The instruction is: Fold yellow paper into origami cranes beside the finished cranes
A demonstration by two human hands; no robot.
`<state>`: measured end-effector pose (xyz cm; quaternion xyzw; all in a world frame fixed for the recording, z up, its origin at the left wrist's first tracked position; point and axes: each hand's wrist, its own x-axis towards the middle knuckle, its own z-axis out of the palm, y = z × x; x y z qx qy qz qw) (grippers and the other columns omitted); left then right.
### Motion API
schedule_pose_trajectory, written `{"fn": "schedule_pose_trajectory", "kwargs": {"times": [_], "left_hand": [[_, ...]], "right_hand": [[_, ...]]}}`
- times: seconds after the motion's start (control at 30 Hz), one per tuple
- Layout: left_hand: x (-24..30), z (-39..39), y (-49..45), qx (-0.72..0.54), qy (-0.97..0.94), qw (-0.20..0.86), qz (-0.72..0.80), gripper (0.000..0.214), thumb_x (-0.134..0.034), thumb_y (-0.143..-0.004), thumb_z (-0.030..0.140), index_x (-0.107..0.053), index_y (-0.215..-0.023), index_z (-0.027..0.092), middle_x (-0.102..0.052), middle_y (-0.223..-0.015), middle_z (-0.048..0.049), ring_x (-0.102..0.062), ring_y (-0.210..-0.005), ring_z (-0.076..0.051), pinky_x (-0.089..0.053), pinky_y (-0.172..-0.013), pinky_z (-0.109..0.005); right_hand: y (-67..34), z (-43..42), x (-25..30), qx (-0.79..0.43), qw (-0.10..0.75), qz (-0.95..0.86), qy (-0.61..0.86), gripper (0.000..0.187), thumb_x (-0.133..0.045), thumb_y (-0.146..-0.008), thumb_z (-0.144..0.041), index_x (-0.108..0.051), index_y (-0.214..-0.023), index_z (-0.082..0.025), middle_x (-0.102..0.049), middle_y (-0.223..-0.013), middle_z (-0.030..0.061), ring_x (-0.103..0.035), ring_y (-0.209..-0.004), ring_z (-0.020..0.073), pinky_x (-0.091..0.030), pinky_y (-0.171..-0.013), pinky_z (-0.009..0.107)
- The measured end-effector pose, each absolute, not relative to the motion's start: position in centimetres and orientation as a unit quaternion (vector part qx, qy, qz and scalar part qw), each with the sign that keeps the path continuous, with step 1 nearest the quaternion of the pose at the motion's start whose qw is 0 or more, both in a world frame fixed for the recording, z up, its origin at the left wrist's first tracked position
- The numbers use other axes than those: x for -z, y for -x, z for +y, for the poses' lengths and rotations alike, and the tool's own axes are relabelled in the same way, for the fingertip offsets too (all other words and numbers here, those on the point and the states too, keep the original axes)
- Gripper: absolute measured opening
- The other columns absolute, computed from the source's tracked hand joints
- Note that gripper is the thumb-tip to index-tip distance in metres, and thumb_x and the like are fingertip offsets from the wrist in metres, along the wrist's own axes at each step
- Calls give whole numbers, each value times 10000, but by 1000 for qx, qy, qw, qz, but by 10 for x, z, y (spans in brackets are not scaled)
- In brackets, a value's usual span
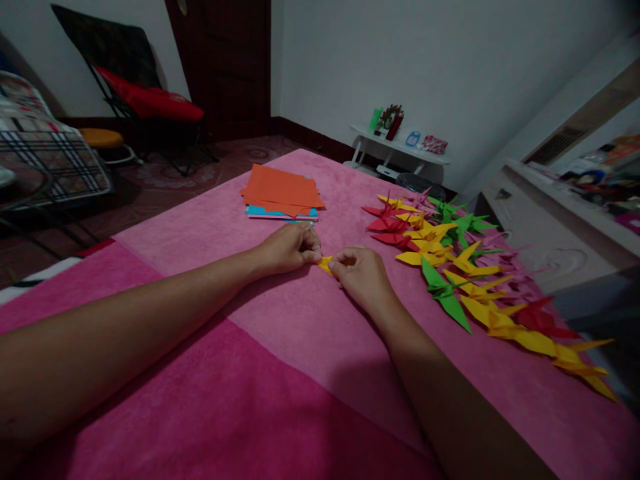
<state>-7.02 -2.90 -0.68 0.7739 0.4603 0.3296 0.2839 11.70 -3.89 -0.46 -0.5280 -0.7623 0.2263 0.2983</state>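
A small piece of folded yellow paper (325, 264) lies between my two hands, just above the pink cloth. My left hand (290, 248) pinches its left end with thumb and fingers. At the other end, my right hand (363, 272) grips it between thumb and forefinger. Most of the paper is covered by the fingertips, so its full shape is hidden. Beyond my left hand sits a stack of square paper sheets (283, 189), orange on top with blue and pink below.
Rows of folded paper cranes (440, 250) in yellow, green, red and pink spread along the right side of the pink-covered table (200, 373). Behind stand a low white shelf (400, 143) with small items and a folding chair (145, 100). A cabinet (555, 220) borders the right.
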Motion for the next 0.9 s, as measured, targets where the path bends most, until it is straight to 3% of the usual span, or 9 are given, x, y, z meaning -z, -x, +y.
{"fn": "schedule_pose_trajectory", "kwargs": {"times": [0.23,0.47,0.8,0.9], "left_hand": [[9,-27,70,-315,-760,340,456,58,-667,-705,202,-704,-675,169,-651,-825,-16,-578,-716,-125,-447,-698,-233],[5,-29,66,-268,-775,266,507,66,-650,-708,222,-695,-705,174,-667,-947,-33,-579,-748,-133,-429,-689,-235],[5,-34,59,-285,-743,236,557,192,-688,-673,280,-656,-827,170,-665,-726,-1,-560,-626,-132,-391,-564,-232],[7,-32,59,-287,-743,242,554,160,-695,-654,272,-651,-766,167,-663,-690,6,-557,-606,-127,-385,-554,-232]], "right_hand": [[-117,-36,9,-283,312,-752,507,110,-596,-730,-171,-705,-721,-159,-643,-604,2,-531,-463,100,-381,-433,199],[-116,-41,7,-348,334,-704,522,140,-586,-720,-157,-639,-849,-144,-590,-596,-34,-526,-381,86,-385,-354,179],[-114,-41,5,-355,326,-699,528,113,-621,-710,-120,-602,-818,-147,-577,-562,-45,-504,-365,68,-376,-323,158],[-114,-41,4,-353,319,-696,538,115,-620,-707,-108,-601,-813,-149,-589,-591,-36,-508,-370,66,-382,-319,157]]}}
